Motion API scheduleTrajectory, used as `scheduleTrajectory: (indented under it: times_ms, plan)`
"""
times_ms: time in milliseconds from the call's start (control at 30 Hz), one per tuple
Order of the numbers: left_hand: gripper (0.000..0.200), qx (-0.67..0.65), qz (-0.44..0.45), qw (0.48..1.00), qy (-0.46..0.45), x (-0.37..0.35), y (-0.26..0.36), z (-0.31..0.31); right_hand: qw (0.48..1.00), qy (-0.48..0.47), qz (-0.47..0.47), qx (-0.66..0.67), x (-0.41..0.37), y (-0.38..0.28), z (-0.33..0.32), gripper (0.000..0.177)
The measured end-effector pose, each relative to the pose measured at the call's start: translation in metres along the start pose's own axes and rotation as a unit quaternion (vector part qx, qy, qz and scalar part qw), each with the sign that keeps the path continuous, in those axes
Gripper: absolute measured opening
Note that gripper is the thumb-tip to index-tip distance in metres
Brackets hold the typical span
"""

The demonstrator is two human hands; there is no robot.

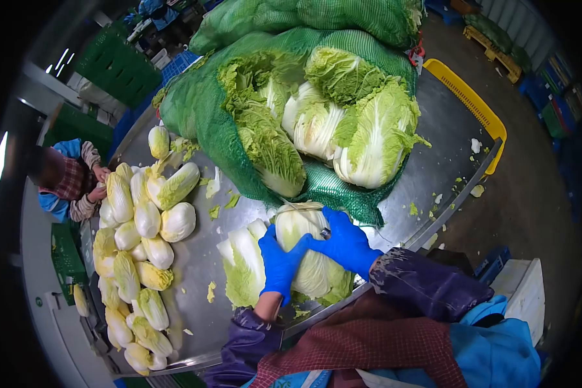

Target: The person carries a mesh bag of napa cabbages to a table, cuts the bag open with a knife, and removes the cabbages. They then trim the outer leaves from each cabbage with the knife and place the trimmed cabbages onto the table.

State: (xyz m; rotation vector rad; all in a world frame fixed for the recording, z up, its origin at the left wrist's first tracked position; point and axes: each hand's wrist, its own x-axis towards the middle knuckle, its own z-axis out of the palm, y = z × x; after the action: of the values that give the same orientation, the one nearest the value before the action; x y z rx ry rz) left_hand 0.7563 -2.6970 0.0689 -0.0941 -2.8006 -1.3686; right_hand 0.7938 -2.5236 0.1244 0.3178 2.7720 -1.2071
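Co-worker [68, 178] at far left, blurred, both hands near the pile of trimmed cabbages [136, 252], whose lower layers are hidden. Loose leaves [242, 265] lie on the metal surface [204, 288], partly behind my left hand [282, 262]. That hand: gloved blue, thumb and fingers apart, spread over the cabbage [302, 226] in front of me. Cabbage's middle is covered by both hands. My right hand [346, 242] touches it too; small metallic bit [325, 233] at the fingers, too small to identify, grip closure can't tell. Green mesh sack [207, 129] beyond, more cabbages inside, some cut off by mesh. Yellow basket [475, 97] right, partly hidden behind sack.
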Motion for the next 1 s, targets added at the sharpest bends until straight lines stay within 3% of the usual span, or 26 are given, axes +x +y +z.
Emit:
scheduleTrajectory:
  times_ms: [33,67,100,133,200,267,333,433,500,533,567,600,667,733,800,867,900,933,1000]
  plan:
    - [0.065,0.001,0.000,1.000,0.000,0.002,0.007,-0.005,0.997,-0.023,0.044,0.065,0.003,0.001,-0.002,0.066]
    - [0.067,-0.040,-0.047,0.996,-0.058,0.006,0.022,-0.016,0.987,-0.049,0.087,0.129,0.006,0.004,-0.003,0.061]
    - [0.069,-0.081,-0.096,0.985,-0.115,0.007,0.031,-0.023,0.985,-0.074,0.105,0.116,0.004,0.007,-0.005,0.058]
    - [0.069,-0.081,-0.100,0.985,-0.113,0.006,0.033,-0.026,0.985,-0.078,0.104,0.116,0.000,0.021,0.004,0.058]
    - [0.078,-0.178,-0.162,0.957,-0.160,0.008,0.035,-0.029,0.948,-0.090,0.162,0.258,-0.005,0.051,0.030,0.049]
    - [0.079,-0.160,-0.138,0.964,-0.162,0.007,0.029,-0.020,0.941,-0.123,0.166,0.269,-0.007,0.033,0.000,0.052]
    - [0.080,-0.142,-0.113,0.970,-0.165,0.005,0.024,-0.011,0.979,-0.049,0.070,0.183,-0.003,0.023,0.000,0.055]
    - [0.083,-0.146,-0.121,0.968,-0.163,0.002,0.019,-0.007,0.977,-0.028,0.079,0.195,0.003,0.016,0.010,0.054]
    - [0.089,-0.163,-0.100,0.975,-0.111,-0.003,0.011,-0.010,0.977,-0.010,0.083,0.194,0.004,0.013,0.014,0.050]
    - [0.089,-0.166,-0.102,0.975,-0.107,-0.004,0.013,-0.016,0.943,-0.077,0.125,0.297,0.000,0.005,0.006,0.045]
    - [0.086,-0.270,-0.163,0.941,-0.124,-0.005,0.021,-0.026,0.893,-0.142,0.165,0.395,-0.004,-0.003,-0.001,0.040]
    - [0.083,-0.371,-0.219,0.891,-0.142,-0.003,0.028,-0.035,0.894,-0.140,0.163,0.392,-0.007,-0.006,-0.007,0.040]
    - [0.072,-0.399,-0.227,0.877,-0.144,-0.006,0.027,-0.049,0.874,-0.132,0.166,0.436,-0.013,-0.002,-0.021,0.034]
    - [0.062,-0.514,-0.243,0.814,-0.121,-0.015,0.023,-0.063,0.902,-0.065,0.163,0.395,-0.012,0.015,-0.027,0.038]
    - [0.060,-0.546,-0.239,0.799,-0.085,-0.020,0.020,-0.075,0.890,0.016,0.064,0.451,-0.004,0.040,-0.012,0.046]
    - [0.064,-0.610,-0.228,0.755,-0.079,-0.024,0.010,-0.091,0.982,0.095,0.066,0.151,0.009,0.056,-0.033,0.053]
    - [0.069,-0.606,-0.228,0.758,-0.083,-0.026,0.010,-0.102,0.989,0.019,0.146,0.027,0.010,0.036,-0.059,0.065]
    - [0.069,-0.610,-0.222,0.756,-0.083,-0.024,0.011,-0.110,0.989,0.024,0.141,0.024,0.005,0.019,-0.062,0.065]
    - [0.075,-0.566,-0.169,0.800,-0.105,-0.024,0.015,-0.120,0.993,0.087,-0.052,0.060,-0.012,-0.019,-0.046,0.072]
